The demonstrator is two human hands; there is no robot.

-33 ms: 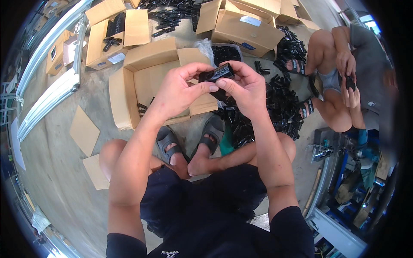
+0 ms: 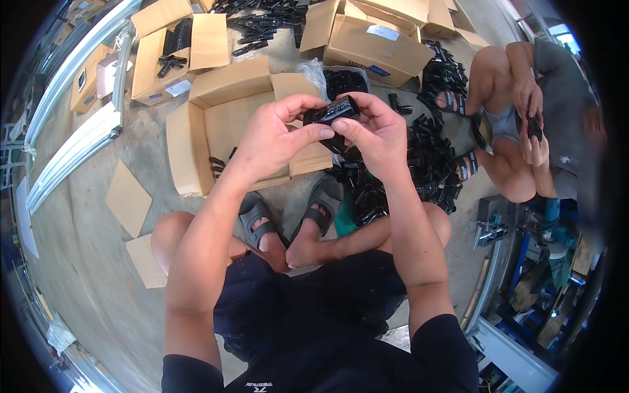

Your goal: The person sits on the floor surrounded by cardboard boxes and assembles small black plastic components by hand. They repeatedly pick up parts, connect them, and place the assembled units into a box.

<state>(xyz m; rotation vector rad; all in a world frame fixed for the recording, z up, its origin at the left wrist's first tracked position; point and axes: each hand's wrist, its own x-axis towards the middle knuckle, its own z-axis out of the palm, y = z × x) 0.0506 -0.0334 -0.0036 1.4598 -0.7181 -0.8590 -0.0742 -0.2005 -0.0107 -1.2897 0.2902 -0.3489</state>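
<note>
My left hand [image 2: 283, 134] and my right hand [image 2: 381, 131] are closed on one glossy black plastic fitting [image 2: 337, 112], held up between them. Both thumbs press on its near side, and the fingers wrap behind it, so part of its shape is hidden. Under and behind my hands stands an open cardboard box [image 2: 181, 154] with a few black pieces in its near corner. A loose heap of similar black fittings [image 2: 426, 171] lies on the floor just right of my right hand, some of them T-shaped.
Another person [image 2: 557, 111] sits at the right, holding a dark piece in both hands. Farther off are more cardboard boxes [image 2: 377, 56] and another heap of black fittings [image 2: 262, 26]. Pale metal rails [image 2: 78, 150] lie at the left, near a flat cardboard piece [image 2: 129, 200]. Metal equipment [image 2: 495, 226] stands lower right.
</note>
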